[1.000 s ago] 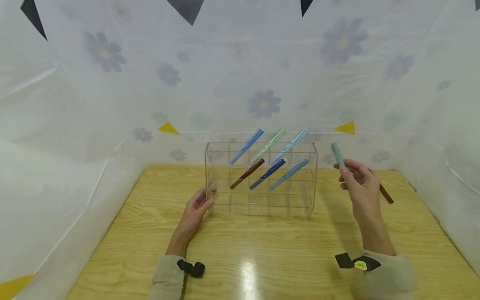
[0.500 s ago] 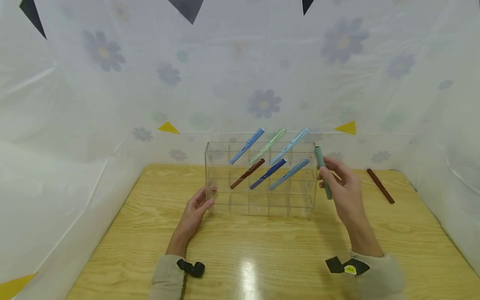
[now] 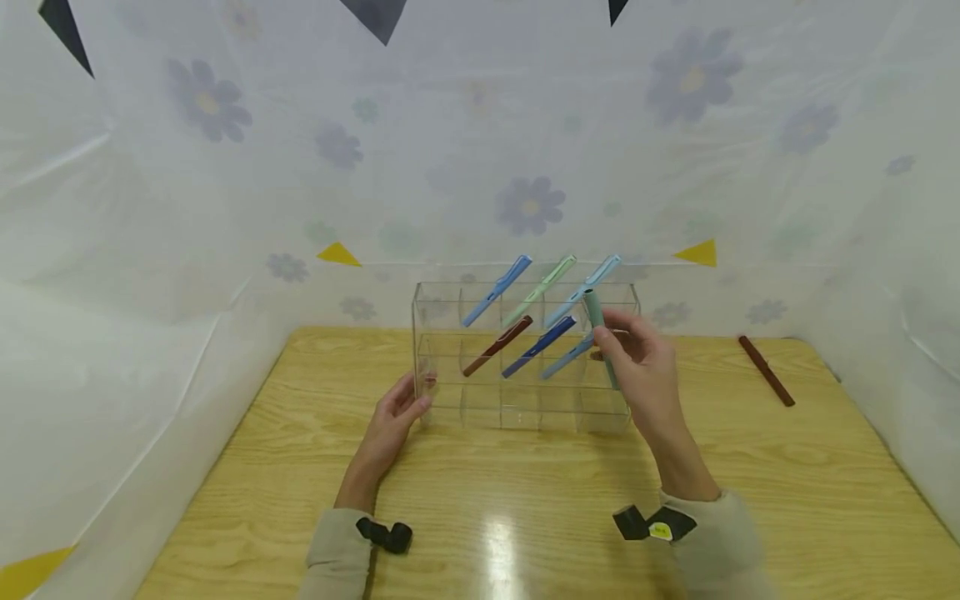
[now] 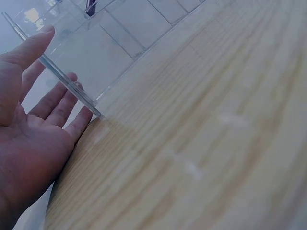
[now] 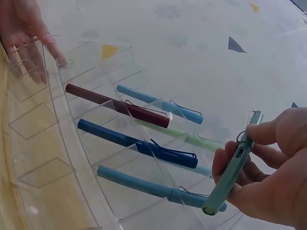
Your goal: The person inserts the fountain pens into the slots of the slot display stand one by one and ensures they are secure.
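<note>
A clear tiered pen rack (image 3: 558, 412) stands on the table. Its top tier bears a blue pen (image 3: 497, 292), a light green pen (image 3: 540, 292) and a light blue pen (image 3: 603, 271). On the middle tier lean a maroon pen (image 3: 498, 347), a dark blue pen (image 3: 539, 347) and a greyish blue pen (image 5: 132, 181), partly hidden in the head view. My left hand (image 3: 392, 423) holds the rack's left side, thumb in front and fingers behind the edge. Between thumb and fingers, my right hand (image 3: 641, 367) pinches a sage green pen (image 5: 232, 175) before the rack's right end.
A dark red pen (image 3: 766, 372) lies on the wooden table (image 3: 450, 500) at the right. The bottom tier of the rack bears no pens. A white flowered sheet (image 3: 420, 167) hangs behind and at both sides.
My right hand has carried the sage green pen leftward, from right of the rack to in front of its right end. The left hand has stayed at the rack's left side.
</note>
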A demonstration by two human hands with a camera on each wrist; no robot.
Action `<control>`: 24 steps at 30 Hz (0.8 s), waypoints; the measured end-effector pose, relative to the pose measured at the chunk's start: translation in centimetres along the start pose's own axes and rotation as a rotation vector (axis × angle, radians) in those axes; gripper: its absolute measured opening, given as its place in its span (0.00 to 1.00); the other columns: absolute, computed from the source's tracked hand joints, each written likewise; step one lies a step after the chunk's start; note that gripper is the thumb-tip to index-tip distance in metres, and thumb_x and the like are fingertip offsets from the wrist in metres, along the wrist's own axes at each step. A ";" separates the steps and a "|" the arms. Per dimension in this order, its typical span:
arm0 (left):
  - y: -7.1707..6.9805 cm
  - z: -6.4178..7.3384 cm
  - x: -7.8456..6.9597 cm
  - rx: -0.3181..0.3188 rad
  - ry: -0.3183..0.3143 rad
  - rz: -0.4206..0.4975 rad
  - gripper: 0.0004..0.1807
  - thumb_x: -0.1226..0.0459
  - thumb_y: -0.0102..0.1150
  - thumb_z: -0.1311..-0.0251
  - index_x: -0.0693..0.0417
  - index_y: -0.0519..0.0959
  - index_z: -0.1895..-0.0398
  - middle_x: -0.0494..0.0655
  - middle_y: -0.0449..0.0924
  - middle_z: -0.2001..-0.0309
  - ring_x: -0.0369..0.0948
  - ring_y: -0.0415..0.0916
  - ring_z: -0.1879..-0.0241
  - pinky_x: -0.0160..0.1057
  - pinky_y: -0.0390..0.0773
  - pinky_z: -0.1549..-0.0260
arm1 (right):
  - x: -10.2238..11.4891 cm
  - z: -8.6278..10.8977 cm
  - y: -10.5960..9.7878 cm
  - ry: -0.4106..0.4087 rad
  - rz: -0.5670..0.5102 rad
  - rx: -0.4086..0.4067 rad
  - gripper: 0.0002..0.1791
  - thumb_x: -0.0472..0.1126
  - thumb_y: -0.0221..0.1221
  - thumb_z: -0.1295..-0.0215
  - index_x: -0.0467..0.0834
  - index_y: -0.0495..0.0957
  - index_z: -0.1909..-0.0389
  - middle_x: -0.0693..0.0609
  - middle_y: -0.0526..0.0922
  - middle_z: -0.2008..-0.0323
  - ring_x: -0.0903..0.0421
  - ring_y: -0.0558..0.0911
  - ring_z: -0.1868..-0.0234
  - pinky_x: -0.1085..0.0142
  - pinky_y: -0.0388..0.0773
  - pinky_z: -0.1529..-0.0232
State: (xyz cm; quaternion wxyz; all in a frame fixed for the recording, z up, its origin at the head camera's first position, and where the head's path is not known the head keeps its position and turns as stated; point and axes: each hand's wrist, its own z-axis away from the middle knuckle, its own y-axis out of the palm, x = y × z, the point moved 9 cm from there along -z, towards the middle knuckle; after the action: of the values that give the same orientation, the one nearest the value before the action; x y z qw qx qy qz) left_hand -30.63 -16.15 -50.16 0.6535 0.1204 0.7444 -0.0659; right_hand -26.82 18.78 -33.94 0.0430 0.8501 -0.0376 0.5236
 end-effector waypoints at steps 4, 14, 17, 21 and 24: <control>-0.2 0.1 0.2 -0.023 -0.021 -0.021 0.34 0.61 0.58 0.24 0.49 0.60 0.20 0.50 0.65 0.25 0.43 0.57 0.24 0.30 0.69 0.36 | -0.6 0.0 1.9 0.005 -0.025 0.077 0.18 0.31 0.57 0.24 0.30 0.75 0.37 0.35 0.77 0.51 0.56 0.85 0.56 0.60 0.85 0.54; -0.1 0.1 0.1 -0.014 -0.018 -0.012 0.33 0.62 0.57 0.24 0.51 0.60 0.20 0.53 0.64 0.24 0.44 0.57 0.23 0.31 0.69 0.36 | -0.6 0.4 5.8 -0.041 -0.024 0.186 0.32 0.27 0.53 0.24 0.49 0.65 0.23 0.37 0.70 0.50 0.47 0.85 0.54 0.54 0.86 0.56; 0.0 0.1 0.1 -0.010 -0.018 -0.015 0.33 0.61 0.57 0.24 0.49 0.60 0.20 0.52 0.64 0.24 0.44 0.57 0.23 0.31 0.70 0.37 | -0.6 0.5 6.2 -0.051 -0.023 0.177 0.31 0.27 0.55 0.25 0.49 0.67 0.24 0.37 0.72 0.53 0.43 0.85 0.56 0.56 0.86 0.56; 0.0 0.0 0.1 -0.006 -0.011 -0.014 0.33 0.61 0.57 0.24 0.49 0.60 0.20 0.54 0.64 0.24 0.45 0.57 0.23 0.31 0.70 0.37 | -0.4 0.5 6.4 -0.090 0.012 0.126 0.27 0.28 0.59 0.28 0.40 0.70 0.30 0.35 0.79 0.56 0.49 0.85 0.59 0.64 0.85 0.60; -0.1 -0.1 0.1 -0.010 -0.016 -0.010 0.33 0.61 0.57 0.24 0.49 0.60 0.20 0.54 0.64 0.24 0.45 0.58 0.24 0.32 0.70 0.36 | -0.7 0.5 6.3 -0.103 0.019 0.082 0.25 0.26 0.62 0.31 0.34 0.71 0.34 0.35 0.83 0.58 0.54 0.85 0.59 0.68 0.84 0.63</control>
State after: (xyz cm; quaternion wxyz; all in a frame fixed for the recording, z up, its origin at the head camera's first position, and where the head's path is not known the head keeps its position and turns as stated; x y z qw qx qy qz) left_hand -30.75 -16.19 -50.29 0.6596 0.1129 0.7401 -0.0663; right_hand -27.35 12.44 -34.54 0.0012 0.8765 -0.0261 0.4806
